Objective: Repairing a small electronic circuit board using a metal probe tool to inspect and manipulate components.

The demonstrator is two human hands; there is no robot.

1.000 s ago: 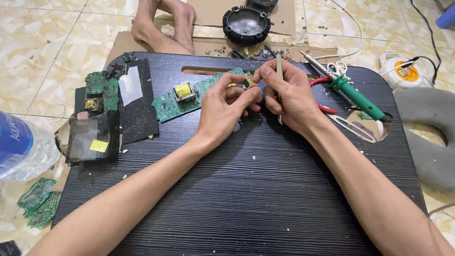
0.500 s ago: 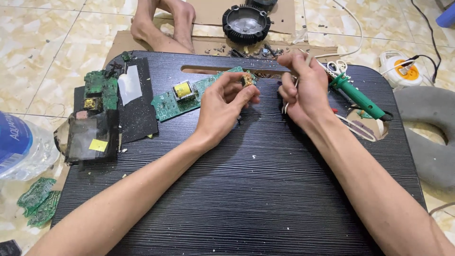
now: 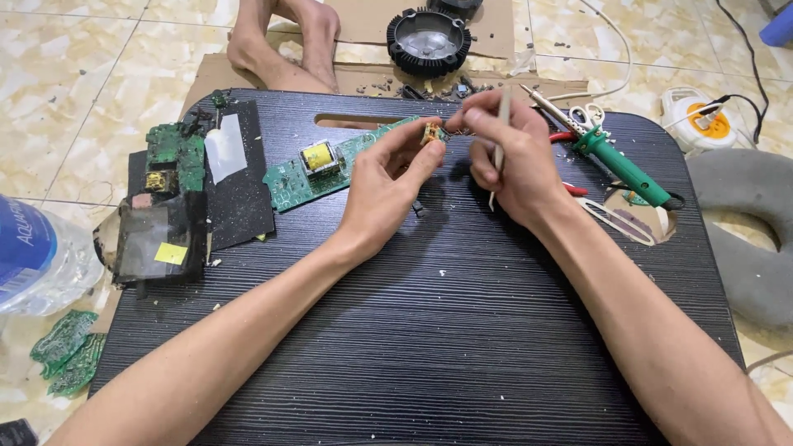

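Observation:
My left hand (image 3: 387,186) pinches a small yellow-brown electronic component (image 3: 430,133) between thumb and forefinger, held just above the black ridged lap table (image 3: 429,347). My right hand (image 3: 510,157) grips a thin pale stick-like tool (image 3: 499,149) upright, and its fingertips meet the component from the right. Under the left hand lies a long green circuit board (image 3: 310,169) carrying a yellow transformer (image 3: 316,155).
A green-handled soldering iron (image 3: 621,165), scissors (image 3: 585,118) and tweezers (image 3: 615,221) lie at the right. Broken boards and black plates (image 3: 178,198) sit at the left. A round black heat sink (image 3: 428,40), bare feet (image 3: 285,41), a water bottle (image 3: 37,256) and a power strip (image 3: 702,124) surround the table.
Both hands have come together over the board's right end. The left hand now holds the small component up, and the right hand has shifted left, its fingertips on it.

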